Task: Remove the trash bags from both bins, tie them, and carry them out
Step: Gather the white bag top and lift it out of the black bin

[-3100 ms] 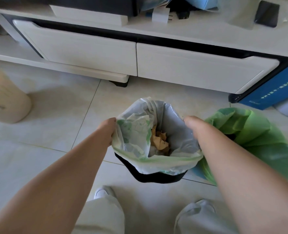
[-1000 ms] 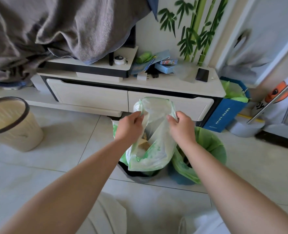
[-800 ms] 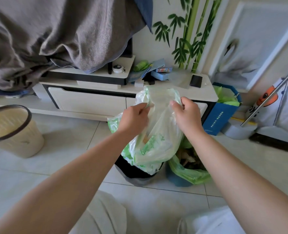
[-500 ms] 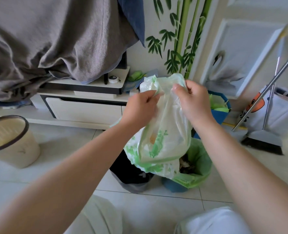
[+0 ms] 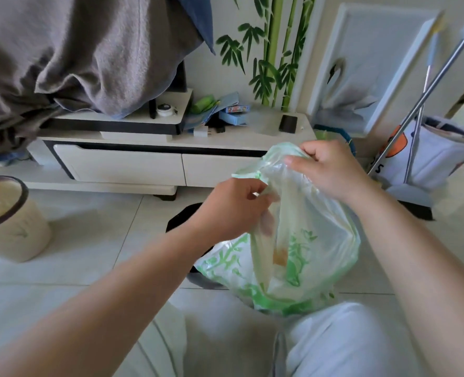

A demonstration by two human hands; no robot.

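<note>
Hands [image 5: 233,210] [image 5: 326,170] pinch trash bag [image 5: 307,240] rim above black bin [image 5: 182,216]

translucent green-printed trash bag [image 5: 301,240], lifted above black bin [image 5: 182,217], untied

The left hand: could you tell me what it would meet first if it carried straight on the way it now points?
The left hand points up and right into the trash bag it grips; just beyond that plastic, probably the right hand, though depth is unclear.
</note>
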